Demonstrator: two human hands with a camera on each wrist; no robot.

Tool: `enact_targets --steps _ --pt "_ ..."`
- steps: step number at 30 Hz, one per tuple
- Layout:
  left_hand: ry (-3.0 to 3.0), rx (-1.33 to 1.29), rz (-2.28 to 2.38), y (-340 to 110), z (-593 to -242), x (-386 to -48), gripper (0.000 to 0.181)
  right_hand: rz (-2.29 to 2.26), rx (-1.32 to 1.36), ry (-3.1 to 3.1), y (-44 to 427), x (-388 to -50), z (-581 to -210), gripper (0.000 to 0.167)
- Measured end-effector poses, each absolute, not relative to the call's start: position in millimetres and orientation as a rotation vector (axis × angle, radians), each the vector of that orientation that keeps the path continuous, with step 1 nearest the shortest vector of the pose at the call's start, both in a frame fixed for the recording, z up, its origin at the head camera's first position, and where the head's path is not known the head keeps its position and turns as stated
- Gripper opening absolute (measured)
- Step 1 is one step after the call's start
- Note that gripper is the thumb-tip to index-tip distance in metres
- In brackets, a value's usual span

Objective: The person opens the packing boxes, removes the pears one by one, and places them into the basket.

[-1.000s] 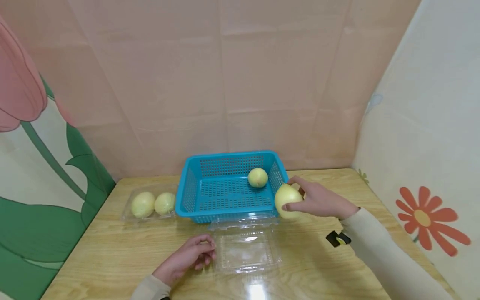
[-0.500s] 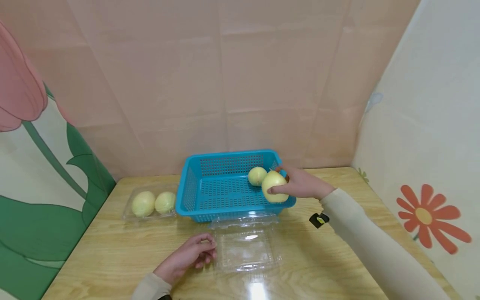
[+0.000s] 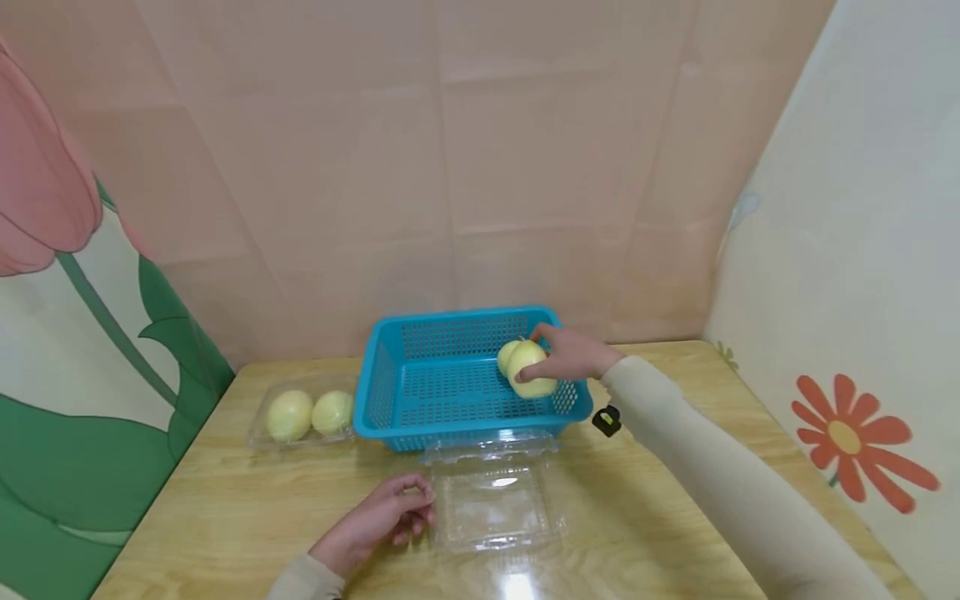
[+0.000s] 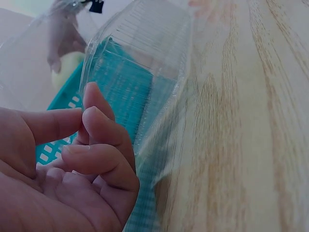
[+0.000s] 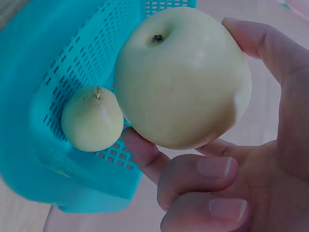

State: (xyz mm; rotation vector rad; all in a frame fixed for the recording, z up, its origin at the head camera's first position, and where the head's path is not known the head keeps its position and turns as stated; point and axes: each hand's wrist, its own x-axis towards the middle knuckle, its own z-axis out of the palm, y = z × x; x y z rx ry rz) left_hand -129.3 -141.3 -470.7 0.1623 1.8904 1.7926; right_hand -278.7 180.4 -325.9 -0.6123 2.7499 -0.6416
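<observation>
Over the right end of the blue basket point(image 3: 442, 387), my right hand point(image 3: 570, 354) grasps a pale yellow fruit point(image 5: 183, 77) between thumb and fingers. A second ago this fruit was out by the basket's right front corner; now it has crossed the rim and hangs close to the smaller-looking fruit point(image 5: 91, 118) lying at that end, though I cannot tell whether they touch. I judge the carry nearly done, with the release not yet made. My left hand point(image 3: 382, 517) has stayed put, thumb and fingertips pinching the left edge of the clear box point(image 3: 487, 508), which lies on the table point(image 3: 225, 500) before the basket.
</observation>
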Motion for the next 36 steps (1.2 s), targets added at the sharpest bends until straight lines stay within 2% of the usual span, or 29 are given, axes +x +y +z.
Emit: enact_targets --steps 21,36 --pt "1.856 0.191 1.809 -141.3 -467.4 -132.6 0.025 -0.385 -0.538 2.663 153.6 -305.9 -325.6 0.073" --pt "1.884 0.211 1.79 -143.0 -468.0 -129.8 0.024 -0.35 -0.354 2.561 143.3 -316.5 -341.9 0.084"
